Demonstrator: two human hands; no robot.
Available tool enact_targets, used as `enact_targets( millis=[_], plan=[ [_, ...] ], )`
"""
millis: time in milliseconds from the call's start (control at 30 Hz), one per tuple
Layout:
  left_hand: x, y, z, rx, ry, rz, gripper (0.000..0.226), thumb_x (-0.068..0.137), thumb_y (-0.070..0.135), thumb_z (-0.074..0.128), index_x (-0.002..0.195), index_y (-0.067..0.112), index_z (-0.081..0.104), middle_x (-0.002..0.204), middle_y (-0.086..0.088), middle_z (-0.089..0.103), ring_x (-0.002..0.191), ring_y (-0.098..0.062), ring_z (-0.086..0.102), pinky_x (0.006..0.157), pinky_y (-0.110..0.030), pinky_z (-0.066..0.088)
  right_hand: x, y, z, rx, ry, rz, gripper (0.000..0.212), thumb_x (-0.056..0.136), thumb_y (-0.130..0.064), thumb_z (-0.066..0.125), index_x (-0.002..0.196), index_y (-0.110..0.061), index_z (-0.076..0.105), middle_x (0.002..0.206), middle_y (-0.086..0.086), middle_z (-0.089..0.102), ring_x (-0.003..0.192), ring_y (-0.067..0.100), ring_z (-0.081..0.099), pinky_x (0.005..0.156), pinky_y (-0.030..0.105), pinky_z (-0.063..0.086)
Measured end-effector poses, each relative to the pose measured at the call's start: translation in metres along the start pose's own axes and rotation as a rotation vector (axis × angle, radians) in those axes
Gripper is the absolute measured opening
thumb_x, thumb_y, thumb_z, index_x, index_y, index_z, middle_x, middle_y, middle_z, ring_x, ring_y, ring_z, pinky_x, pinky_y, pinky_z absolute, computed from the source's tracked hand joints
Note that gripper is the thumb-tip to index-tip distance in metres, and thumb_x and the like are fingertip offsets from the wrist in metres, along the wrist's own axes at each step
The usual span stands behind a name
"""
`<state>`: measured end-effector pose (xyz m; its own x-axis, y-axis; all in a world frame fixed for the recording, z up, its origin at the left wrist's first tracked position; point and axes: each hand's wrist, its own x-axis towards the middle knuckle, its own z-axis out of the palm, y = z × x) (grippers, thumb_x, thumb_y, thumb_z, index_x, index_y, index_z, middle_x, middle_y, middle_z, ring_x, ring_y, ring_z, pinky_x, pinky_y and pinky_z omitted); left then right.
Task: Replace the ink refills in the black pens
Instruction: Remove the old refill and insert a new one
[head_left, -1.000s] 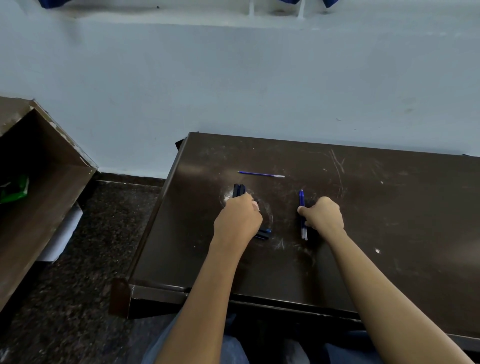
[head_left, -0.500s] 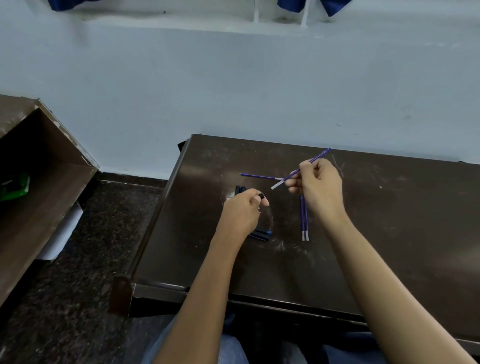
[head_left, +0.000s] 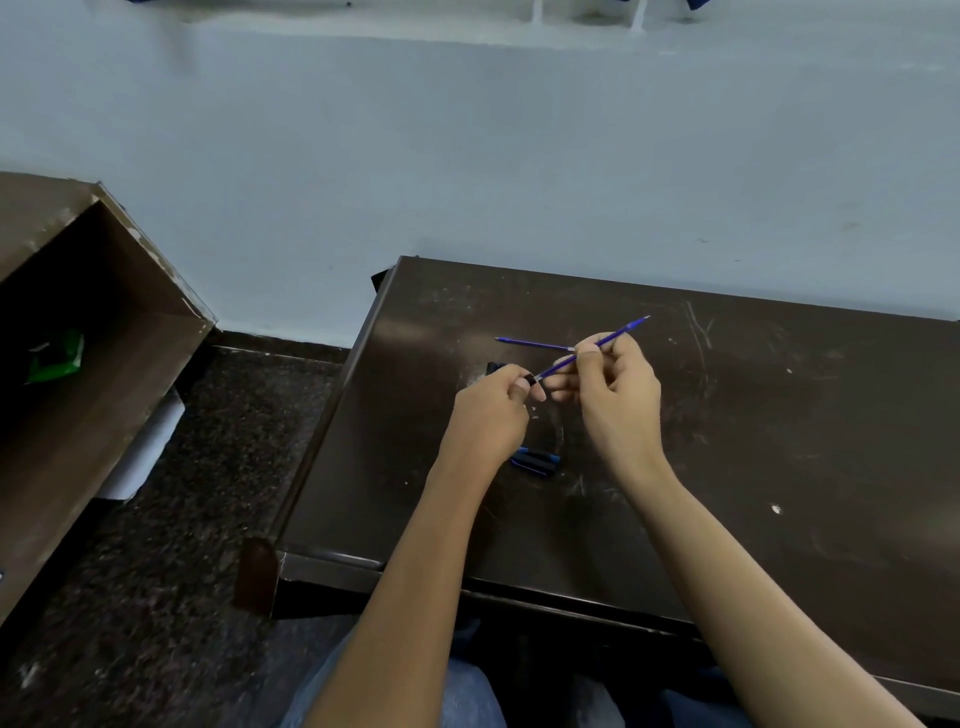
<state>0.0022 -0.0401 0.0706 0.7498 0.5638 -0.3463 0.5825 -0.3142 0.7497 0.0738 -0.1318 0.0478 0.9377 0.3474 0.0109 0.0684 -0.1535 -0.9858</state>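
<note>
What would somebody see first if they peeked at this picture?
First the two hands in the middle, over the dark table: the right hand pinches a thin blue refill and aims its pale end at a black pen barrel held in the left hand. Another blue refill lies on the table just behind them.

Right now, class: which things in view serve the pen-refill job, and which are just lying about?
Job:
- refill in right hand
- pen barrel in left hand
- spare refill
- black pens

Lying about:
- green packet
- wooden shelf
</note>
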Motion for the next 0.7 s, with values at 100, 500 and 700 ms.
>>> enact_targets(
  millis=[100,500,700],
  plan=[
    [0.001,-0.001,0.002,0.028,0.001,0.013,0.03,0.101,0.022,0.035,0.12,0.017,0.058,0.112,-0.006,0.062,0.09,-0.007,0.05,0.064,-0.015,0.034,-0.001,0.006,0.007,-0.166,-0.127,0.008,0.011,0.089,-0.021,0.056,0.086,-0.018,0.066,0.078,-0.001,0.071,0.077,0.016,0.069,0.077,0.038,0.057],
    [0.005,-0.007,0.006,0.039,0.207,0.0,0.029,0.099,0.021,0.034,0.082,0.028,0.056,0.097,0.001,0.063,0.097,-0.018,0.059,0.096,-0.05,0.044,-0.01,0.056,0.014,-1.006,-0.55,0.002,0.033,0.09,-0.022,0.06,0.122,-0.013,0.055,0.121,0.008,0.056,0.114,0.024,0.05,0.094,0.038,0.048],
    [0.008,-0.012,0.008,0.048,0.195,-0.002,0.029,0.099,0.021,0.033,0.084,0.028,0.057,0.097,0.003,0.063,0.098,-0.018,0.059,0.096,-0.05,0.045,-0.005,0.063,0.017,-0.962,-0.505,0.075,0.028,0.089,-0.018,0.061,0.116,-0.011,0.059,0.119,0.009,0.057,0.112,0.024,0.052,0.094,0.04,0.049]
  ],
)
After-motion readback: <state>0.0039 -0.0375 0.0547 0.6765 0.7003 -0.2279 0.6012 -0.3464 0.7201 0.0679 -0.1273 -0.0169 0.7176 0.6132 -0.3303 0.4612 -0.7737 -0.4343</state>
